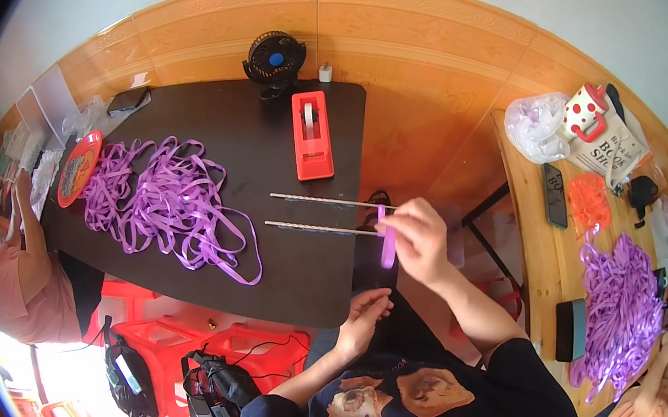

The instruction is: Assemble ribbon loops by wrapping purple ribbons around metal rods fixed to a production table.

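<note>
My right hand (419, 239) is closed in a pinch just off the right edge of the dark table. A short piece of purple ribbon (389, 250) is held at its fingertips. The ribbon crosses the outer ends of two thin metal rods (320, 227), which lie side by side and stick out over the table edge. Whether it is wrapped around them I cannot tell. Lower down, near the table's front corner, my left hand (366, 316) is closed with its fingers curled together. Anything inside those fingers is hidden.
On the dark table (278, 293) are a purple ribbon heap (171, 201), a red tape dispenser (312, 136), a black fan (275, 60) and a red plate (81, 169). Another person (29, 285) sits left. A wooden table (544, 290) at right carries more ribbon (617, 305) and a phone (554, 195).
</note>
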A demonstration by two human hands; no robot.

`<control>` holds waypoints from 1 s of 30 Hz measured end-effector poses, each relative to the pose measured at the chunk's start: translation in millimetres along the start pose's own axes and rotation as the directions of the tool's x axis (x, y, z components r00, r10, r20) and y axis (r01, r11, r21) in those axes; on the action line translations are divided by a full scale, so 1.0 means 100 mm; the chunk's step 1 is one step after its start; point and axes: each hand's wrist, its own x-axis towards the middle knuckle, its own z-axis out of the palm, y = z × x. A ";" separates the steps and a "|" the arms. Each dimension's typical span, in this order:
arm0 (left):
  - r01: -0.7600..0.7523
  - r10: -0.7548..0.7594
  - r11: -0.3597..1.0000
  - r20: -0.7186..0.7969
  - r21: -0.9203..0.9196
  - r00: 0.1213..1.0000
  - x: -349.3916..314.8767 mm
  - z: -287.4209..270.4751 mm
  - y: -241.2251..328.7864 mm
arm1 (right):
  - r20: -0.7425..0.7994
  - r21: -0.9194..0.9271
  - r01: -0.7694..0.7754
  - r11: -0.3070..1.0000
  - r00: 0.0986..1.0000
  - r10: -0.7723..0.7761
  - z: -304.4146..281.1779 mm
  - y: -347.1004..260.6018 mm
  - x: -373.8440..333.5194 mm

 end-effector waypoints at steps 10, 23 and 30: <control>-0.086 0.088 0.996 -0.086 0.029 0.992 0.56 0.23 0.18 | 0.365 0.535 -0.660 0.528 0.744 0.560 0.19 0.87 0.19; -0.402 0.388 0.916 -0.301 0.019 0.871 1.11 0.44 0.32 | 0.562 0.500 -0.865 0.042 0.361 0.745 0.34 1.09 -0.17; -0.402 0.376 0.910 -0.202 -0.104 0.904 1.30 0.38 0.22 | 0.659 0.562 -0.793 -0.235 0.257 0.707 0.41 1.07 -0.67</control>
